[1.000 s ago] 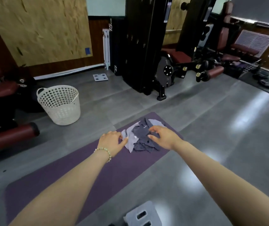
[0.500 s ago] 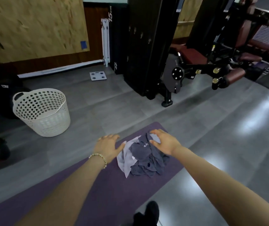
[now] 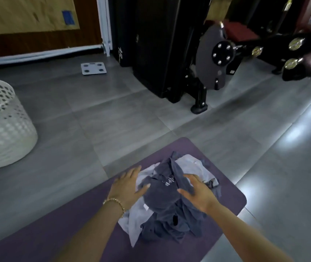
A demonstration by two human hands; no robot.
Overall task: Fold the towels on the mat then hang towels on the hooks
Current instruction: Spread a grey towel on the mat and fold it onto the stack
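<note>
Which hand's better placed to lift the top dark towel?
Probably right: the right hand lies over a raised fold of the dark towel; the left hand sits at the pile's edge, mostly over the light towel.

Crumpled heap of dark and pale grey towels point(image 3: 171, 205) on purple mat point(image 3: 71, 233).

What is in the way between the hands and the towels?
Nothing visible. The left hand and the right hand are open, right at the crumpled pile of towels on the purple mat, one on each side. No hooks show in this view.
</note>
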